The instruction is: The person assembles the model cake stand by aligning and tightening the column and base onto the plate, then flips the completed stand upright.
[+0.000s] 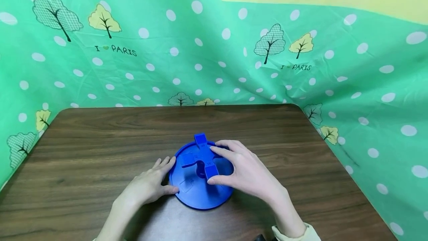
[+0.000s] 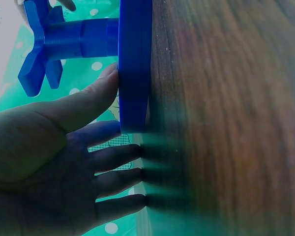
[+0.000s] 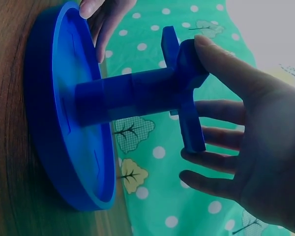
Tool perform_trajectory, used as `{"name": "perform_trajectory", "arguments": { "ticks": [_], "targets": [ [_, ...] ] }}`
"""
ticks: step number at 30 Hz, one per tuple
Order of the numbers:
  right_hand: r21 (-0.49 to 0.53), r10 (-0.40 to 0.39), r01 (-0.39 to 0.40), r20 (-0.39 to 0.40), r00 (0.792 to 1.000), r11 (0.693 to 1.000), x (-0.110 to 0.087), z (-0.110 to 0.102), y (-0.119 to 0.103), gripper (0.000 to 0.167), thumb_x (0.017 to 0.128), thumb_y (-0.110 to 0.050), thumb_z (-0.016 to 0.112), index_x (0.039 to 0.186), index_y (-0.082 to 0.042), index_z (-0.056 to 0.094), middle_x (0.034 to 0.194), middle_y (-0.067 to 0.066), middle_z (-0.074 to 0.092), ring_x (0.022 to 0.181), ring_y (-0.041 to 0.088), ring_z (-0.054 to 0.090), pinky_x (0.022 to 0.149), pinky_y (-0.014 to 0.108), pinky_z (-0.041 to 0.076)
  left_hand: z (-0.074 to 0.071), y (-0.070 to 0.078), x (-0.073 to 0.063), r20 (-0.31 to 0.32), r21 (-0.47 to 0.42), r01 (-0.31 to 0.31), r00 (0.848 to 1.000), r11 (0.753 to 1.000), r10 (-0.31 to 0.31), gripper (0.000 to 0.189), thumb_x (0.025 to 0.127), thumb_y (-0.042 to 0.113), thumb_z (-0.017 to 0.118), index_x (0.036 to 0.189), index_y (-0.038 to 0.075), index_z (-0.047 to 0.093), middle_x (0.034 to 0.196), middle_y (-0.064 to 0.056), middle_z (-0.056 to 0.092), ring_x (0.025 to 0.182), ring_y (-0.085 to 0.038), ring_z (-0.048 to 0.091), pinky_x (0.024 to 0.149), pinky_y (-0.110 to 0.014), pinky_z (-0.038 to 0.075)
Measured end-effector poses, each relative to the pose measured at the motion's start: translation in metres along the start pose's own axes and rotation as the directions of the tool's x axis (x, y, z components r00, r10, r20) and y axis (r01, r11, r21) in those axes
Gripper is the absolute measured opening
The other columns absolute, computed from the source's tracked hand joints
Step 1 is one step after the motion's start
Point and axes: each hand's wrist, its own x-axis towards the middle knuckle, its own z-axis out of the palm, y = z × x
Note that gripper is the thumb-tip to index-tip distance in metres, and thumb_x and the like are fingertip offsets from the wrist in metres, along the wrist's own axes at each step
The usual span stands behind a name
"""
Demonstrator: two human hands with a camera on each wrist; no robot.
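Note:
A round blue plastic base with a raised rim lies flat on the table. From its middle rises a short thick blue post, topped by a cross-shaped blue piece with flat arms. My left hand touches the base's left rim, its thumb and fingers spread and fairly straight. At the cross-shaped piece, my right hand holds the right side, with its thumb on the near arm and its fingers around the far right. In the head view this hand hides part of the cross and the base.
The brown wood-grain table has rounded far corners. A green curtain with white dots and printed trees hangs behind and beside it. A small dark object shows at the bottom edge near the right sleeve.

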Motion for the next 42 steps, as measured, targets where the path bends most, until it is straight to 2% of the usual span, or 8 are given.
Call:
{"name": "perform_trajectory", "arguments": {
  "ticks": [3,7,13,22,28,35,38,42],
  "targets": [
    [0.005,0.009,-0.009,0.019,1.000,1.000,0.000,0.002,0.001,0.084,0.078,-0.073,0.075,0.147,-0.028,0.059,0.154,-0.006,0.052,0.144,0.018,0.048,0.112,0.050,0.052,0.000,-0.001,0.001,0.007,0.009,0.006,1.000,1.000,-0.006,0.092,0.087,0.049,0.079,0.162,0.018,0.035,0.169,-0.014,0.032,0.157,-0.043,0.026,0.109,-0.081,0.031],
    [0.027,0.013,-0.014,0.035,0.999,1.000,0.000,0.003,0.003,0.082,0.078,-0.068,0.078,0.148,-0.029,0.058,0.156,-0.008,0.050,0.146,0.018,0.046,0.113,0.049,0.051,0.001,-0.002,0.001,0.011,0.004,0.008,1.000,1.000,-0.009,0.092,0.087,0.050,0.078,0.162,0.019,0.035,0.169,-0.014,0.032,0.157,-0.043,0.026,0.109,-0.082,0.030],
    [0.065,0.001,-0.003,0.020,1.000,0.998,0.001,0.000,0.006,0.080,0.079,-0.068,0.077,0.147,-0.031,0.058,0.157,-0.007,0.049,0.146,0.020,0.047,0.112,0.051,0.051,-0.002,-0.001,0.000,-0.001,0.003,-0.005,1.000,1.000,0.005,0.092,0.087,0.049,0.079,0.162,0.018,0.035,0.169,-0.015,0.033,0.157,-0.043,0.027,0.110,-0.081,0.032],
    [0.101,0.070,-0.072,0.021,0.997,0.992,-0.007,-0.003,0.020,0.080,0.082,-0.071,0.072,0.152,-0.051,0.040,0.158,-0.014,0.046,0.145,0.020,0.050,0.109,0.056,0.051,-0.002,-0.001,-0.001,-0.004,-0.008,-0.014,1.000,1.000,0.014,0.091,0.088,0.049,0.078,0.162,0.017,0.035,0.169,-0.015,0.032,0.156,-0.044,0.027,0.110,-0.081,0.030],
    [0.117,0.073,-0.076,0.031,0.997,0.990,-0.010,-0.002,0.036,0.080,0.084,-0.068,0.072,0.154,-0.049,0.039,0.156,-0.011,0.051,0.143,0.020,0.053,0.110,0.055,0.051,-0.004,-0.004,0.000,0.002,-0.007,-0.016,1.000,1.000,0.016,0.089,0.089,0.049,0.076,0.162,0.019,0.034,0.169,-0.014,0.032,0.157,-0.042,0.027,0.109,-0.084,0.029],
    [0.124,0.088,-0.092,0.044,0.995,0.988,-0.010,0.001,0.054,0.080,0.086,-0.065,0.073,0.156,-0.044,0.040,0.155,-0.006,0.054,0.140,0.024,0.058,0.108,0.054,0.053,-0.005,-0.007,0.001,-0.013,0.008,-0.053,0.999,0.999,0.053,0.086,0.090,0.048,0.075,0.161,0.018,0.037,0.167,-0.015,0.035,0.155,-0.043,0.030,0.108,-0.083,0.030],
    [0.129,0.097,-0.103,0.050,0.994,0.986,-0.008,0.004,0.061,0.080,0.086,-0.063,0.074,0.156,-0.039,0.042,0.152,-0.003,0.058,0.134,0.026,0.062,0.105,0.054,0.055,-0.006,-0.009,0.000,-0.042,0.032,-0.070,0.997,0.997,0.071,0.082,0.091,0.048,0.074,0.159,0.018,0.040,0.164,-0.016,0.040,0.151,-0.046,0.037,0.106,-0.083,0.034],
    [0.145,0.107,-0.116,0.066,0.992,0.983,-0.004,0.009,0.068,0.081,0.087,-0.060,0.075,0.156,-0.030,0.046,0.148,0.003,0.061,0.129,0.027,0.064,0.104,0.054,0.055,-0.009,-0.012,0.000,-0.113,0.066,-0.098,0.988,0.993,0.105,0.073,0.092,0.045,0.074,0.154,0.015,0.048,0.156,-0.018,0.052,0.141,-0.046,0.052,0.100,-0.078,0.044]
  ]
}}
